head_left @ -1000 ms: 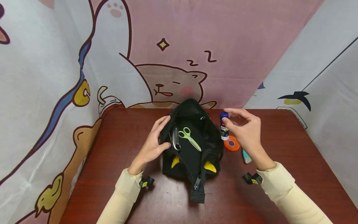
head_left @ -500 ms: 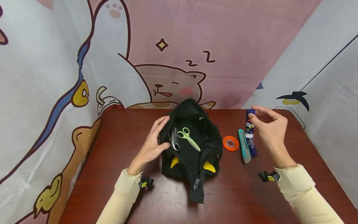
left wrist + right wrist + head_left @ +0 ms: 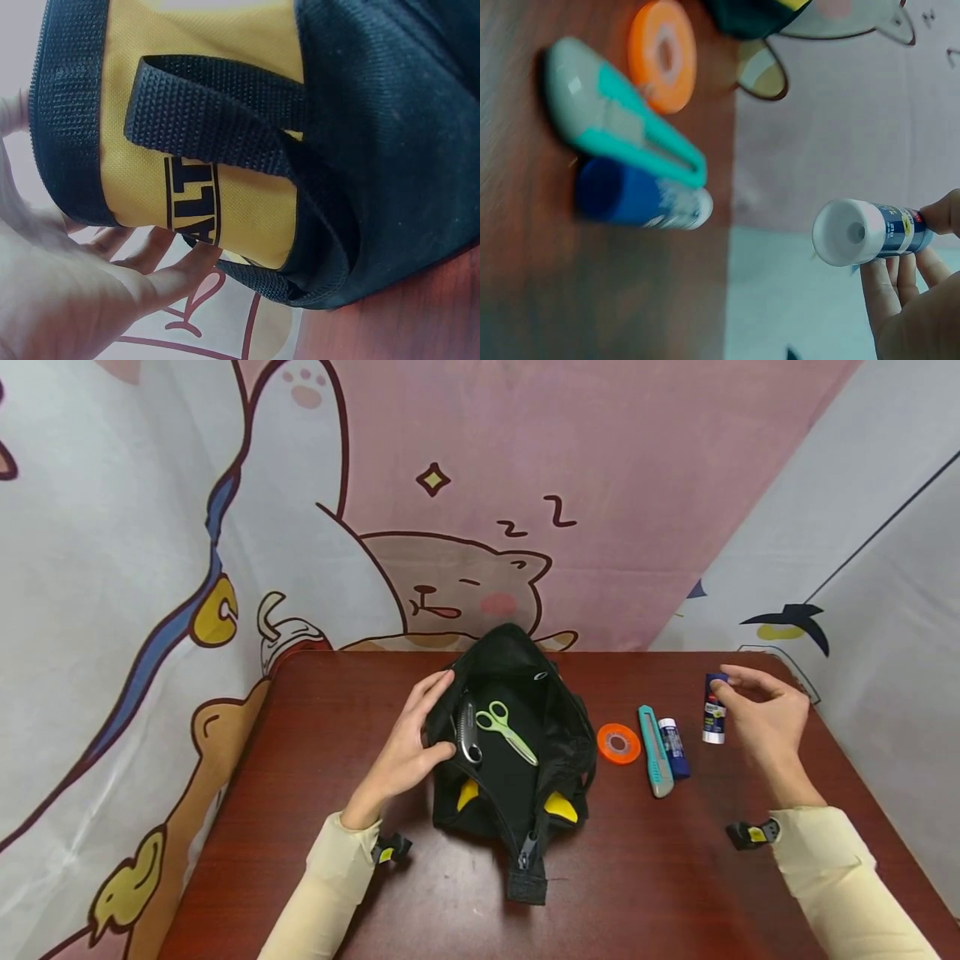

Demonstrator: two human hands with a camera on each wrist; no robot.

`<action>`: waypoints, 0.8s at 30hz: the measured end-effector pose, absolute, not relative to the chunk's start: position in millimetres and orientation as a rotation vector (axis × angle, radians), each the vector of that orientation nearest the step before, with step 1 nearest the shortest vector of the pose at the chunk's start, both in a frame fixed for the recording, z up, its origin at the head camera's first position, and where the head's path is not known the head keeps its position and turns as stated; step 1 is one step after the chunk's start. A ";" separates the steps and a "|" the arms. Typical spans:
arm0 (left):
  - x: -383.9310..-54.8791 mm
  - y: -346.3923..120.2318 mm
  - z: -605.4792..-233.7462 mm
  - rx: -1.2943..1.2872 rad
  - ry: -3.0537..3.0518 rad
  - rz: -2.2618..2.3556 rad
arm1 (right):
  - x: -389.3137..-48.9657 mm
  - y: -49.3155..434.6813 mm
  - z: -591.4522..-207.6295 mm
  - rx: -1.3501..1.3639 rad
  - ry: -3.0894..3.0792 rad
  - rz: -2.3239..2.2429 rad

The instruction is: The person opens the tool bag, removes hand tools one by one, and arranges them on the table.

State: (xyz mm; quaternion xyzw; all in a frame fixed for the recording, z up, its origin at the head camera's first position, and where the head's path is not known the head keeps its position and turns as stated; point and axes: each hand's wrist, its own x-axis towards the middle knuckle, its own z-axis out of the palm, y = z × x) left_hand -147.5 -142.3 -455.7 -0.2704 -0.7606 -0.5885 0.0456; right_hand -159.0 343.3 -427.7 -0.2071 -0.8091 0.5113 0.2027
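A black and yellow tool bag (image 3: 491,810) stands with its zipped mouth spread apart. My left hand (image 3: 411,739) holds its left rim, thumb at the opening and fingers along the outer side. Inside lie green-handled scissors (image 3: 510,733) and a grey folded utility knife (image 3: 469,732). Between thumb and fingers my right hand (image 3: 771,714) pinches a blue glue stick (image 3: 714,714), upright with its white end down, at the right of the table. Whether it touches the table I cannot tell.
Right of the bag lie an orange roll of tape (image 3: 618,744), a teal box cutter (image 3: 656,752) and a second blue glue stick (image 3: 674,748) close beside the cutter. The brown table (image 3: 322,860) meets a cartoon-printed cloth (image 3: 637,485) at the back.
My right hand has carried the glue stick rightward from the bag's side, past the tape, the box cutter and the other glue stick. The left hand stays on the bag.
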 end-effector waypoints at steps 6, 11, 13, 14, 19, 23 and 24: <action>-147.5 -142.9 -455.2 -0.820 -2.331 -1.796 | -160.6 361.3 -447.9 -0.716 -2.386 1.383; -147.9 -142.5 -453.9 -0.822 -2.328 -1.810 | -163.0 372.5 -463.8 -0.756 -2.486 1.332; -147.8 -142.5 -453.5 -0.822 -2.328 -1.815 | -164.4 375.3 -470.6 -0.764 -2.523 1.305; -147.7 -142.7 -453.4 -0.819 -2.329 -1.815 | -165.0 376.2 -474.1 -0.762 -2.540 1.289; -147.2 -143.1 -453.0 -0.813 -2.334 -1.814 | -166.9 376.9 -489.2 -0.759 -2.599 1.255; -147.1 -143.4 -453.4 -0.811 -2.333 -1.820 | -169.0 375.2 -497.1 -0.748 -2.632 1.234; -147.1 -143.5 -453.6 -0.811 -2.331 -1.822 | -169.6 375.0 -498.4 -0.744 -2.644 1.219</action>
